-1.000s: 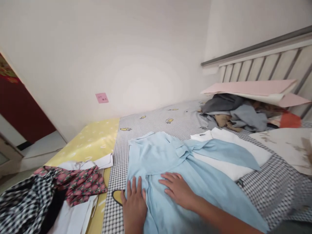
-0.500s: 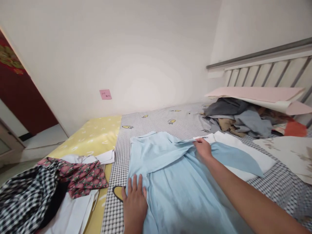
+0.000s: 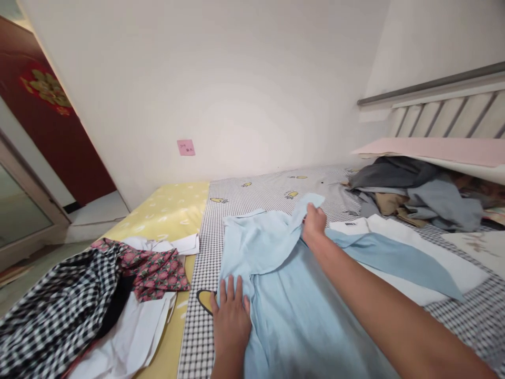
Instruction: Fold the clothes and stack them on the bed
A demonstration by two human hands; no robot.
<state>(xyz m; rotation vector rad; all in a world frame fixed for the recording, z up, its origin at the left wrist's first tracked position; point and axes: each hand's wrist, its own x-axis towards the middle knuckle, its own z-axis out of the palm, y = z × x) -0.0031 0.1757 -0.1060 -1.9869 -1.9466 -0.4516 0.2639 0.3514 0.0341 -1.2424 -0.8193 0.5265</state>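
A light blue garment, seemingly a dress (image 3: pixel 292 305), lies spread on a checked bedsheet (image 3: pixel 268 184) before me. My left hand (image 3: pixel 232 316) rests flat on its left edge, fingers spread. With closed fingers my right hand (image 3: pixel 315 218) grips the upper right part of the blue cloth and holds it raised, a small flap sticking out above the fist. Right of that hand, a blue piece of cloth (image 3: pixel 398 258) lies over a white garment (image 3: pixel 445 273). My right forearm covers part of the blue cloth, and its lower end runs out of view.
To the left, a black-and-white checked cloth (image 3: pixel 59 300), a floral cloth (image 3: pixel 158 268) and white clothes (image 3: pixel 126 337) lie on yellow bedding (image 3: pixel 173 205). Grey and brown clothes (image 3: pixel 418 195) are heaped at the right under a pink sheet (image 3: pixel 437 147). A wall (image 3: pixel 252 95) stands behind the bed.
My right hand has lifted the gripped cloth and drawn it a little inward, so a flap now stands up. My left hand stays on the garment. The view has turned left.
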